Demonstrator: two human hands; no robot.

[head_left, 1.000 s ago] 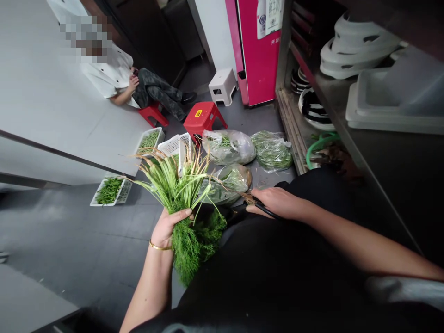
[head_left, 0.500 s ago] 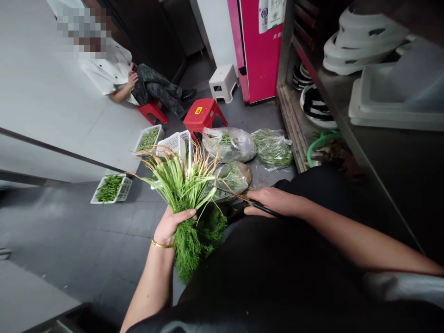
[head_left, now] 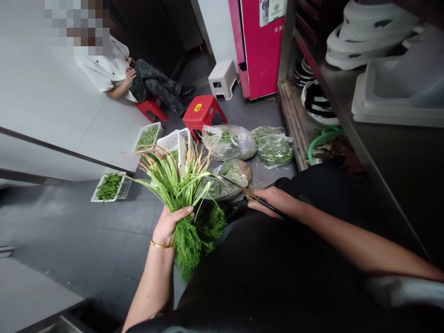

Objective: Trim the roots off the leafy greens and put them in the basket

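Note:
My left hand (head_left: 169, 225) is closed round a bunch of green herbs (head_left: 180, 194), roots and pale stems pointing up and away, feathery leaves hanging down beside my lap. My right hand (head_left: 274, 201) is closed on a thin dark tool, seemingly a knife or scissors (head_left: 243, 192), whose tip points left toward the root ends. A few cut root pieces seem to sit by that hand. A gold bangle is on my left wrist.
On the grey floor lie clear bags of greens (head_left: 229, 142) (head_left: 273, 147), white baskets of greens (head_left: 110, 187) (head_left: 149, 136), a red stool (head_left: 203, 111) and a white stool (head_left: 224, 78). A person in white sits at the back left (head_left: 114, 74). Steel shelves with white trays (head_left: 391, 92) stand on the right.
My right hand has lifted slightly and the dark tool now sticks out further toward the herb roots. The bunch in my left hand has barely shifted.

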